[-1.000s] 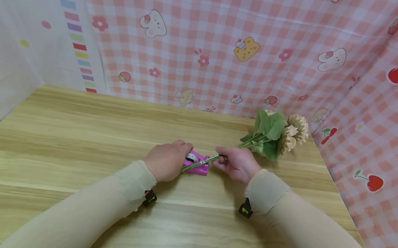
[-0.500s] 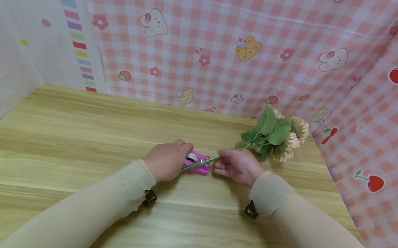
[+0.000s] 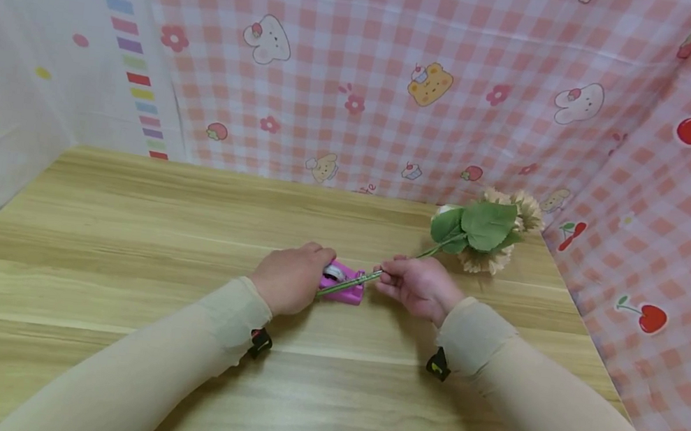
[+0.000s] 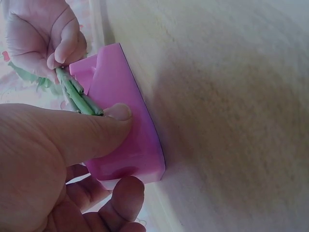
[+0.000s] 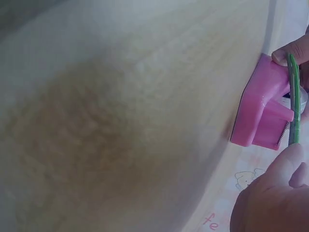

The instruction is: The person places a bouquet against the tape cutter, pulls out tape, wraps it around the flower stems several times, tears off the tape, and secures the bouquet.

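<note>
My left hand (image 3: 291,279) grips a pink tape dispenser (image 3: 349,298) standing on the table, its thumb along one side in the left wrist view. A white roll of tape (image 3: 333,272) sits in it. Above the dispenser slant the green stems (image 3: 347,284) of a bunch of artificial flowers, with shiny clear tape around them. My right hand (image 3: 421,288) pinches these stems between thumb and fingertips, just right of the dispenser's toothed edge (image 5: 283,135). Beyond that hand spread the green leaves (image 3: 488,225) and cream flower heads (image 3: 486,261).
The wood-grain table (image 3: 159,245) reaches back to a pink checked cloth (image 3: 336,67) hung behind it. Another checked cloth (image 3: 666,228) borders the right side, and a white cloth (image 3: 13,68) the left. The flowers lie near the back right corner.
The bunch has rolled about its stems, so leaves and flower heads have turned. My right hand has shifted slightly right and its fingers have changed their hold. My left hand and the dispenser stay put.
</note>
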{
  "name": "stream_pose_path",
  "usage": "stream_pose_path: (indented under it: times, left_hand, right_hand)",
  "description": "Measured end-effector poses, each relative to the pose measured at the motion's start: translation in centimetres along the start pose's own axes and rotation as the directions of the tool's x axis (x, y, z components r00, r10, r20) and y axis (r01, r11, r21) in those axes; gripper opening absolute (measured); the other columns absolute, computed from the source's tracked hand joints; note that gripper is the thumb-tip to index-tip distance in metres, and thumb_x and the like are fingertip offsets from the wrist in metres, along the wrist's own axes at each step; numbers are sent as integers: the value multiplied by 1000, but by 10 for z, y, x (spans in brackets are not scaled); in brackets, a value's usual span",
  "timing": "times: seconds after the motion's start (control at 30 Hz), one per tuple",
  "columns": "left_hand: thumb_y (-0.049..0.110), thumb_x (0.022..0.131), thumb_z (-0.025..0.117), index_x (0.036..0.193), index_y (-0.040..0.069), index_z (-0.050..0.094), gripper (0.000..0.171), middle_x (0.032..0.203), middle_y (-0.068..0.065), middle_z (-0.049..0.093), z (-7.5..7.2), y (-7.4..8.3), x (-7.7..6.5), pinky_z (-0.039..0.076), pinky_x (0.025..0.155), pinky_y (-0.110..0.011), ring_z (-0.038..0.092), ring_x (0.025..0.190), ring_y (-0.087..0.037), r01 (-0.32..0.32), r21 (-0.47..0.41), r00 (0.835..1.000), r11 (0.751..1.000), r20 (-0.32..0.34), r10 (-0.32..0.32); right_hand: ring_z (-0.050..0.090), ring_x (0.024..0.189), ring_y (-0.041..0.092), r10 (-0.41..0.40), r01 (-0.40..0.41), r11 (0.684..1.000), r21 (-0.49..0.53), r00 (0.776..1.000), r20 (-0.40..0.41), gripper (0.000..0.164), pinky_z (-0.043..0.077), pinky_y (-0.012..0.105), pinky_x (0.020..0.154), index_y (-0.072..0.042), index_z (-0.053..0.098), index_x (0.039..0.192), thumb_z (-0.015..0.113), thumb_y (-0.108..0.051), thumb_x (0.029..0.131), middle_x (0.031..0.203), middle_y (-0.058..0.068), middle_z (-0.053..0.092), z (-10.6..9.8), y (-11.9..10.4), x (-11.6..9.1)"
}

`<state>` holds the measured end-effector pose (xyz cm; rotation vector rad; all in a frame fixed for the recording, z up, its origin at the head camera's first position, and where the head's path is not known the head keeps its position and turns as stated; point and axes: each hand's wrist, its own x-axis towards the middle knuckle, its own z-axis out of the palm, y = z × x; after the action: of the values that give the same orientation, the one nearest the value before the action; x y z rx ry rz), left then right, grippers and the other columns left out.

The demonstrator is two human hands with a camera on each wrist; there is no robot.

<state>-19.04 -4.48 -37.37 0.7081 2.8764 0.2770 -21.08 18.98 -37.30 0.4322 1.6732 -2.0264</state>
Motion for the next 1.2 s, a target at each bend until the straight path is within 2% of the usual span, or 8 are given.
stream_pose_path:
  times: [0.2, 0.37, 0.57, 0.7, 0.8, 0.93, 1.07, 1.2]
  left_hand:
    - [6, 104, 55, 153, 11, 51, 49, 148, -10, 60, 0, -1, 0, 61, 101, -48, 64, 131, -28, 1, -6, 1000, 1000, 5, -1]
    - [4, 103, 55, 155, 11, 50, 52, 150, -10, 59, -1, 0, 0, 60, 103, -48, 62, 133, -28, -1, -9, 1000, 1000, 8, 1]
    - [3, 102, 56, 157, 11, 48, 56, 154, -10, 56, 0, 0, 1, 58, 106, -48, 61, 136, -29, 7, -7, 1000, 1000, 16, -7]
    - [3, 102, 56, 157, 10, 48, 56, 154, -11, 56, 0, 1, 1, 59, 105, -48, 61, 135, -30, 6, -6, 1000, 1000, 16, -6]
    - [3, 102, 57, 156, 10, 48, 56, 153, -11, 57, 0, 1, 0, 59, 104, -49, 62, 134, -30, 6, -8, 1000, 1000, 14, -6]
    - [3, 102, 57, 157, 11, 48, 56, 153, -11, 57, 1, 0, 0, 59, 104, -49, 62, 134, -30, 12, -6, 1000, 1000, 14, -12]
    - [3, 101, 58, 157, 11, 48, 57, 154, -11, 56, 0, 1, 1, 59, 104, -49, 62, 134, -31, 13, 0, 1000, 1000, 12, -13]
    - [3, 100, 59, 155, 10, 49, 56, 152, -11, 57, -1, 1, 0, 60, 103, -49, 63, 133, -31, 9, 3, 1000, 1000, 9, -9]
  right_hand:
    - [65, 79, 10, 20, -22, 999, 27, 997, 69, 10, 64, 27, 85, -7, 49, 101, 47, 0, 108, 90, 3, 69, -6, 0, 3]
    - [67, 82, 13, 43, -42, 999, -3, 998, 53, 6, 64, 28, 85, -2, 54, 112, 49, -3, 109, 89, 4, 71, -12, 0, 2]
    - [69, 83, 15, 85, -78, 992, -101, 995, 59, 20, 65, 28, 82, -5, 67, 98, 52, -10, 110, 88, 6, 73, -16, 0, 0]
    - [70, 80, 12, 42, -38, 998, -54, 996, 84, 18, 64, 25, 81, -3, 64, 99, 51, -7, 110, 85, 5, 72, -15, 2, 0]
    - [69, 80, 11, 2, -3, 1000, 6, 996, 90, 9, 64, 24, 83, -1, 58, 107, 50, -3, 109, 85, 4, 70, -12, 2, 0]
    - [67, 86, 12, -9, 3, 998, 68, 995, 98, 6, 62, 25, 91, -3, 51, 111, 45, 0, 109, 95, 6, 68, -8, 3, -1]
    - [62, 86, 11, -3, -5, 996, 86, 996, 93, 10, 61, 26, 95, -8, 54, 101, 49, -7, 110, 98, 4, 63, -1, 3, 0]
    - [61, 77, 12, 5, -9, 997, 83, 999, 44, 25, 63, 24, 83, -12, 61, 81, 60, -10, 106, 85, 1, 63, 5, 3, 3]
